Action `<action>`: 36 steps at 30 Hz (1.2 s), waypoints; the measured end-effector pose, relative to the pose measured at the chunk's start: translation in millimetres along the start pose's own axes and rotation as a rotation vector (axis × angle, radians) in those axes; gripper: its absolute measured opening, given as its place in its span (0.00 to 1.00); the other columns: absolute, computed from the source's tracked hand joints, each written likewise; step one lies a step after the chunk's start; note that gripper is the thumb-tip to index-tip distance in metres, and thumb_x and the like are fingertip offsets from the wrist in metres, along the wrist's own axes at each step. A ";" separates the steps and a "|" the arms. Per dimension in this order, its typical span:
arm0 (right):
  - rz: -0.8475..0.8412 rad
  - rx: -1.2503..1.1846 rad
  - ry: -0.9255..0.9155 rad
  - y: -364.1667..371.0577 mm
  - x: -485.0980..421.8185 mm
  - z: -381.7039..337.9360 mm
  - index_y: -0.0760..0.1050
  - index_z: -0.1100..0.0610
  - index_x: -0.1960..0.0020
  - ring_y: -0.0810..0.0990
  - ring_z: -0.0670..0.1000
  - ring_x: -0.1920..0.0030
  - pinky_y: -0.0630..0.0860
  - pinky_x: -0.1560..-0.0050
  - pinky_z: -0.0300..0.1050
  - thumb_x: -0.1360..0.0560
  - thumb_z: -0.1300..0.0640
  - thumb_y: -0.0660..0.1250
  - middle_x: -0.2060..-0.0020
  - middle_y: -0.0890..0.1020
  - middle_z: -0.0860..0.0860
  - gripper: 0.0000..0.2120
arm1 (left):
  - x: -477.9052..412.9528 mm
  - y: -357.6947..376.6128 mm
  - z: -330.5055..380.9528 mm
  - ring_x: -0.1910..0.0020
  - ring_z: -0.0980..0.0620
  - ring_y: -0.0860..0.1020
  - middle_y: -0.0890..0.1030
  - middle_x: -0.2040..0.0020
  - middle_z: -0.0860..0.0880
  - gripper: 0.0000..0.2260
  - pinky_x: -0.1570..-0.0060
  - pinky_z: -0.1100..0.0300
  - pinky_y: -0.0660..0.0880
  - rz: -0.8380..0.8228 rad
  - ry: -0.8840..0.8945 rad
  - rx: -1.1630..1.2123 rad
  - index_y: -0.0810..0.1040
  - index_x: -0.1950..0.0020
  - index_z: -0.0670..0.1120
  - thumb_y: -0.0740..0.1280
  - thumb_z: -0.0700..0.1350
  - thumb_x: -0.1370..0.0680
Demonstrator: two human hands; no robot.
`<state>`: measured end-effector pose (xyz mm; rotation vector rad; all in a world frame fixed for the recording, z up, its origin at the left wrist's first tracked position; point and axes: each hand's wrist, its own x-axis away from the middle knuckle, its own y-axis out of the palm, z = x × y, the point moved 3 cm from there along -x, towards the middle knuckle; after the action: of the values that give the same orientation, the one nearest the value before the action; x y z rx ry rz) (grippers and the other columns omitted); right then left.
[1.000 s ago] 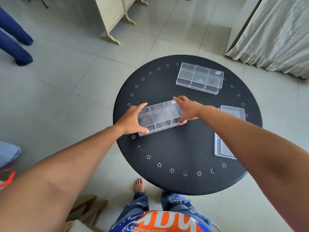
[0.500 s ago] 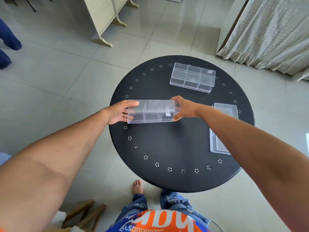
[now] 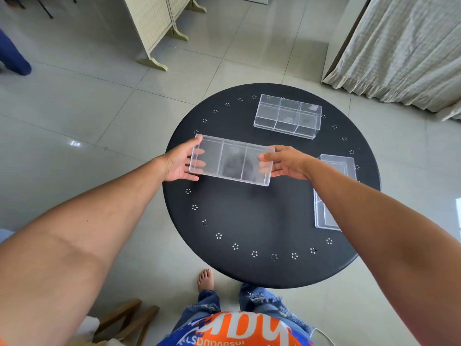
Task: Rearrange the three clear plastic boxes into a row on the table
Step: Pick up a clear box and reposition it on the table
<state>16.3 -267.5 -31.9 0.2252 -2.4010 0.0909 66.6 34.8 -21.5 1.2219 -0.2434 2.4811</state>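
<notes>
A clear plastic box (image 3: 230, 159) with dividers is held up above the left part of the round black table (image 3: 249, 221), its broad face tilted toward me. My left hand (image 3: 178, 161) grips its left end and my right hand (image 3: 287, 162) grips its right end. A second clear divided box (image 3: 288, 116) rests at the table's far side. A third clear box (image 3: 331, 191) lies lengthwise at the right edge, partly hidden behind my right forearm.
A cream folding screen (image 3: 159, 28) stands on the tiled floor beyond the table, and a pale curtain (image 3: 404, 46) hangs at the far right. A wooden chair frame (image 3: 124, 320) is at my lower left. My bare foot (image 3: 205, 279) is under the table's near edge. Another person's blue-clad leg (image 3: 12, 58) is at the far left.
Both hands have lifted the box off the table and turned it so its broad face points up toward me. It also shifted slightly left. The other two boxes stayed put.
</notes>
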 end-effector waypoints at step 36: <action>0.457 -0.074 0.165 46.0 -24.0 11.8 0.74 0.60 0.51 0.81 0.58 0.59 0.82 0.47 0.60 0.25 0.60 0.63 0.57 0.79 0.56 0.05 | -39.2 2.5 -19.7 0.46 0.43 0.81 0.80 0.44 0.43 0.21 0.47 0.51 0.78 0.393 0.029 -0.237 0.76 0.38 0.41 0.68 0.53 0.25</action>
<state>17.5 -220.5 -56.8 -0.3560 -2.2430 0.2209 73.2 28.9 -64.6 1.1236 -0.8143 2.6890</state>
